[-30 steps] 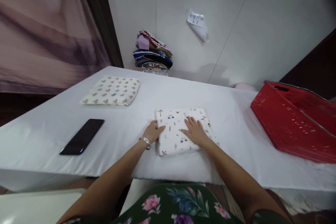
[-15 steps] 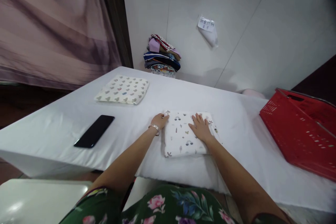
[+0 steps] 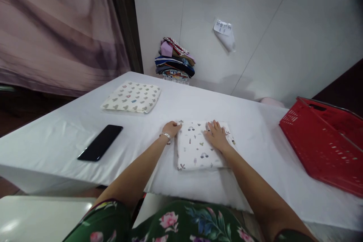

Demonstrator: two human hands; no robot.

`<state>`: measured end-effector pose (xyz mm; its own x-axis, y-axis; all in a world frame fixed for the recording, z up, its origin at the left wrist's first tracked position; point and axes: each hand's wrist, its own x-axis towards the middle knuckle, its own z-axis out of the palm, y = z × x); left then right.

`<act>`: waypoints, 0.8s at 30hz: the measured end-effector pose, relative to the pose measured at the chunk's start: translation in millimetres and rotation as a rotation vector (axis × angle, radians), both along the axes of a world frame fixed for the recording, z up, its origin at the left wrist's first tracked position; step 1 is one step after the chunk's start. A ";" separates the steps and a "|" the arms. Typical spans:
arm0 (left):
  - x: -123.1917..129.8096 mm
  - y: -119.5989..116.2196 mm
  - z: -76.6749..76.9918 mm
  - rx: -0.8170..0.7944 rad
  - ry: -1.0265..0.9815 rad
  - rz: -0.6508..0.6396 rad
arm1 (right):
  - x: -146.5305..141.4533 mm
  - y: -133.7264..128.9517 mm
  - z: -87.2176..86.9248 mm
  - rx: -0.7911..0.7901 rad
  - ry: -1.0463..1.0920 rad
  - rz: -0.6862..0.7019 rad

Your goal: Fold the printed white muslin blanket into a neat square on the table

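Observation:
A folded white cloth (image 3: 195, 147) printed with small rainbows and plants lies on the table in front of me. My left hand (image 3: 170, 129), with a bracelet at the wrist, is closed at its upper left corner, thumb on top and the other fingers partly hidden at the edge. My right hand (image 3: 217, 136) rests flat on the cloth's upper right part, fingers spread. Farther back on the left lies another folded cloth (image 3: 132, 97), cream with a grey repeated print, touched by neither hand.
A black phone (image 3: 100, 143) lies on the white-covered table (image 3: 249, 151) at left. The red plastic basket (image 3: 326, 147) stands at the right end. Behind the table is a stack of folded fabrics (image 3: 175, 60) against the wall. A white stool or chair seat (image 3: 45, 219) is at lower left.
Almost nothing differs. My right hand's fingers have shifted slightly on the cloth, and my left hand stays at its corner.

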<state>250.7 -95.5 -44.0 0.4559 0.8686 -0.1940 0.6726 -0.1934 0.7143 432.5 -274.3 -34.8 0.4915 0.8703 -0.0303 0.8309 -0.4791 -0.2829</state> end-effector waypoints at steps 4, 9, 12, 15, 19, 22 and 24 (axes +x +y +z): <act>2.6 1.3 -0.1 -0.011 -0.005 0.008 | 3.3 5.2 -7.1 -0.008 -0.055 -0.014; 9.1 5.8 3.5 -0.013 0.065 0.019 | 4.2 8.7 -13.0 -0.020 -0.063 -0.021; 8.2 5.9 6.4 -0.086 0.038 0.022 | 6.1 4.9 -4.3 0.012 0.026 -0.019; 0.3 1.1 9.7 -0.157 -0.013 0.017 | 13.4 -11.1 7.9 0.108 0.082 -0.055; -16.8 -11.7 13.2 -0.222 -0.042 -0.019 | 31.9 -51.3 12.4 0.223 0.157 -0.225; -25.6 -20.5 13.9 -0.257 -0.006 -0.072 | 43.1 -80.9 4.0 0.234 0.339 -0.386; -26.2 -24.0 13.9 -0.227 0.039 -0.115 | 46.1 -93.2 -2.4 0.227 0.391 -0.456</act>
<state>224.6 -119.5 -30.1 0.5374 0.7437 -0.3977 0.6834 -0.1077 0.7221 478.6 -367.5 -37.2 0.8037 0.5824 -0.1218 0.3731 -0.6527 -0.6593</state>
